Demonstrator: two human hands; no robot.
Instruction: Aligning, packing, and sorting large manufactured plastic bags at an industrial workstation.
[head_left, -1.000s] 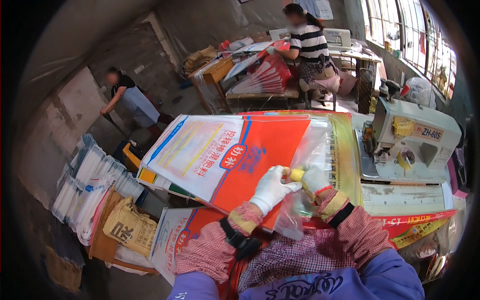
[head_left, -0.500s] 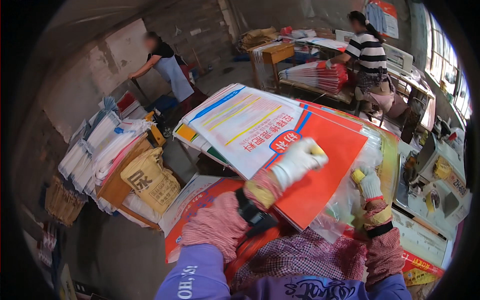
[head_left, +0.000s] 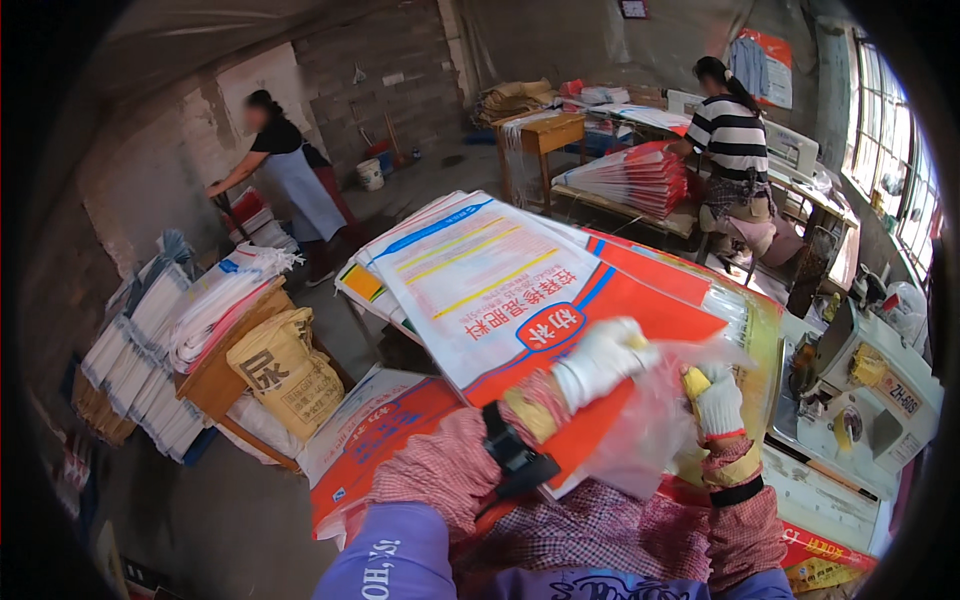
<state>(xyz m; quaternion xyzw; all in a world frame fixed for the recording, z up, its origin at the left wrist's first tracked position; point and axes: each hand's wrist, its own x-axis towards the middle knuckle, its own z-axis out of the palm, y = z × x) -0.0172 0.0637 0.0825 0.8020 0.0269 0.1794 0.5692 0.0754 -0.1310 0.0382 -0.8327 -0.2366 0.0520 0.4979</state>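
My white-gloved left hand (head_left: 598,368), fingers pressed together, pinches clear plastic film (head_left: 632,445) above a stack of red-and-white printed sacks (head_left: 500,262) in front of me. My gloved right hand (head_left: 716,402), yellow at a fingertip, curls at the film's right side; with the sheet so crumpled, I cannot tell whether its fingers grip. The film hangs between both hands, over the sacks' red end. To my right, a sewing machine (head_left: 868,375) stands by the pale tabletop (head_left: 825,495). Beyond, a co-worker in a striped shirt (head_left: 735,128) handles red-and-white bundles (head_left: 630,180).
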